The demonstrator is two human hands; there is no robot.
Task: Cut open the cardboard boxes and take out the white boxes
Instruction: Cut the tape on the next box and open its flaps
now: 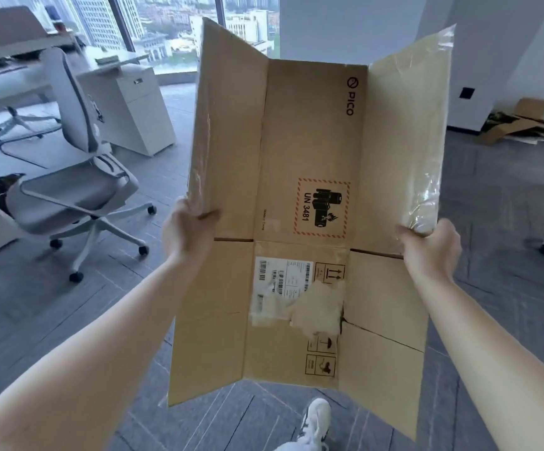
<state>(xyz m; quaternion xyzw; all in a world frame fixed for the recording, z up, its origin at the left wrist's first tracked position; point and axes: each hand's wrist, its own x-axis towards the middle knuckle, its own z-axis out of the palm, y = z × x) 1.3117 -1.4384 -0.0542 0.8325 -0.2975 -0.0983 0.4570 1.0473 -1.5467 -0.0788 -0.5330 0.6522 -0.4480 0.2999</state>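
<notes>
A flattened brown cardboard box (pixel 309 151) with a PICO logo, a UN 3481 battery label and a torn white shipping label hangs in the air in front of me, its flaps spread out. My left hand (pixel 186 232) grips its left flap edge. My right hand (pixel 430 245) grips the right flap, where crumpled clear tape clings. No white box is visible.
A grey office chair (pixel 78 190) stands on the left beside a white desk and drawer cabinet (pixel 140 109). Flattened cardboard scraps (pixel 524 125) lie on the floor by the far right wall. Grey carpet tiles cover the floor; my white shoe (pixel 316 418) shows below the box.
</notes>
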